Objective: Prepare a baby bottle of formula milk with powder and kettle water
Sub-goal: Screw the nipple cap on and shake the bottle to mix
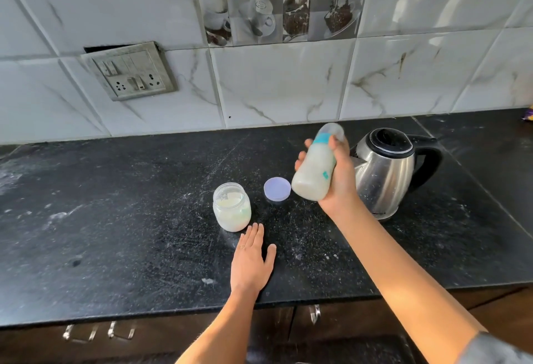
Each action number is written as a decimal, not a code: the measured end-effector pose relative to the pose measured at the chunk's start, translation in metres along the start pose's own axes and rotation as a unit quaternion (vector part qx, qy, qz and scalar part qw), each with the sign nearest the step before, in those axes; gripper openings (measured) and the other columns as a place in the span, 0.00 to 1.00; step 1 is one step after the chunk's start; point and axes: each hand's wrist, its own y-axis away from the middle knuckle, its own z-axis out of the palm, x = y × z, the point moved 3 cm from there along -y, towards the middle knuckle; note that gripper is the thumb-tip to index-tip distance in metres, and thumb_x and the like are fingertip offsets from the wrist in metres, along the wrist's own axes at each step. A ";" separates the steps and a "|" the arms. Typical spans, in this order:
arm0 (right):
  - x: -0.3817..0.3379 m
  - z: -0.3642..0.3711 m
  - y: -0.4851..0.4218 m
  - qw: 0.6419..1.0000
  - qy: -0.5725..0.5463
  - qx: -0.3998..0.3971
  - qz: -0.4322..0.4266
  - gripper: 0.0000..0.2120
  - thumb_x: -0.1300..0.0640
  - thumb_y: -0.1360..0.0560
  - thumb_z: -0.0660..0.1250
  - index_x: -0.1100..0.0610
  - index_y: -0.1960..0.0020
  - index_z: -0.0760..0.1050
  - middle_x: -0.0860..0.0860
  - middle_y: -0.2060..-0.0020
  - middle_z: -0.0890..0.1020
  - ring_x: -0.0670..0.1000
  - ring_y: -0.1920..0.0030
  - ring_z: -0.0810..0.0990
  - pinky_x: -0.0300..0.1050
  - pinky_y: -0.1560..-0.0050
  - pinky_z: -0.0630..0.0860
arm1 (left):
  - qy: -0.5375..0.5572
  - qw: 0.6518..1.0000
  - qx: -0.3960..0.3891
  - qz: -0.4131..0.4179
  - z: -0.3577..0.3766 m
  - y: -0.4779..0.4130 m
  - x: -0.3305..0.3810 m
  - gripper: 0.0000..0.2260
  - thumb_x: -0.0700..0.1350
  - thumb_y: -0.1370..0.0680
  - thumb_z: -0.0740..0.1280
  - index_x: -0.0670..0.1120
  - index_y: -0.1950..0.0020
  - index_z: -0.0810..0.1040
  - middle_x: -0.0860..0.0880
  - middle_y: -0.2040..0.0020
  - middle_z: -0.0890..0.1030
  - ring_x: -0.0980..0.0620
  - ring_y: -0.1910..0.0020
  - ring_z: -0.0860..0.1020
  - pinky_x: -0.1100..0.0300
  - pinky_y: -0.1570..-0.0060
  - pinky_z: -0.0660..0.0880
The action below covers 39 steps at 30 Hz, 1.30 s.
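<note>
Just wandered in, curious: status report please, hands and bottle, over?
Right hand grips baby bottle, tilted, milky, cap on. Left hand flat on counter beside open powder jar. Loose lid and kettle close by.

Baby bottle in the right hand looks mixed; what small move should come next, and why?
Probably the left hand should pick up the lilac lid and close the powder jar: the jar stands open, the hand lies flat beside it, while the right hand grips the baby bottle, milky and capped.
</note>
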 end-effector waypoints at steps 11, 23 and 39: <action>0.007 -0.004 0.010 0.996 0.070 -0.051 0.019 0.20 0.54 0.25 0.65 0.48 0.35 0.66 0.58 0.53 0.78 0.56 0.64 0.80 0.50 0.64 0.80 | -0.011 1.000 -0.001 0.001 0.000 -0.001 0.001 0.27 0.58 0.19 0.53 0.49 0.22 0.54 0.55 0.22 0.54 0.67 0.29 0.42 0.72 0.34 0.32; 0.016 -0.006 0.022 0.986 0.124 -0.096 0.048 0.22 0.54 0.27 0.67 0.45 0.34 0.67 0.59 0.52 0.79 0.56 0.64 0.80 0.51 0.65 0.79 | -0.014 1.000 0.000 -0.001 0.000 -0.001 0.001 0.27 0.58 0.19 0.53 0.49 0.22 0.54 0.55 0.22 0.55 0.67 0.30 0.42 0.73 0.35 0.32; 0.011 0.001 0.015 0.994 0.083 -0.066 0.032 0.19 0.56 0.25 0.65 0.50 0.36 0.67 0.59 0.53 0.78 0.56 0.67 0.79 0.48 0.66 0.79 | 0.000 1.000 0.002 -0.003 -0.001 -0.001 0.001 0.27 0.58 0.19 0.54 0.50 0.22 0.54 0.55 0.22 0.54 0.67 0.29 0.42 0.74 0.35 0.32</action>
